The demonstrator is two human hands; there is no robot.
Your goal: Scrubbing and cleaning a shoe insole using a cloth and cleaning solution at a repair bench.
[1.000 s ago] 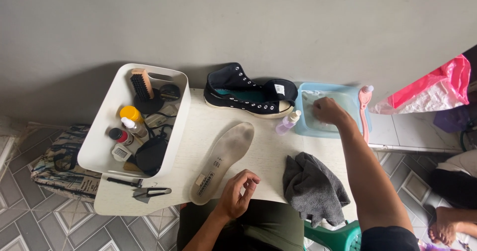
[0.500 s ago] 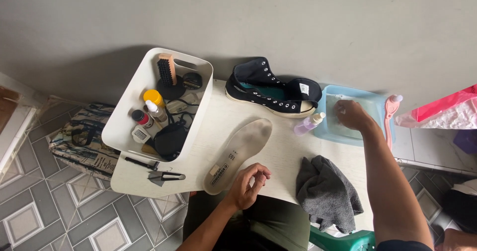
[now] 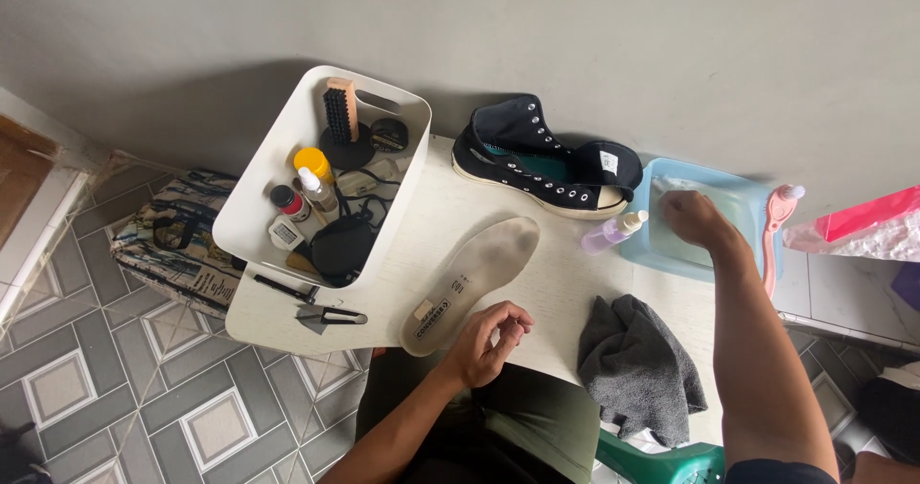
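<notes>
My right hand [image 3: 698,223] reaches into a light blue basin [image 3: 736,196] at the table's far right, fingers curled down; whether it holds anything I cannot tell. My left hand [image 3: 489,335] rests at the near table edge, fingers loosely curled, empty, beside the heel of a pale shoe insole [image 3: 470,281] lying diagonally on the white table [image 3: 565,283]. A black high-top sneaker [image 3: 541,158] lies against the wall behind the insole. A small clear bottle [image 3: 611,234] lies next to the basin.
A white bin [image 3: 278,192] at the left holds a brush, bottles, tins and black cord. Scissors [image 3: 326,313] lie near the left edge. A grey cloth [image 3: 637,364] hangs over the front edge. A pink-handled brush [image 3: 774,225] is beside the basin.
My view has shifted, sliding the scene rightward in frame. The right hand stays in the basin and the left hand stays by the insole's heel, fingers slightly more curled.
</notes>
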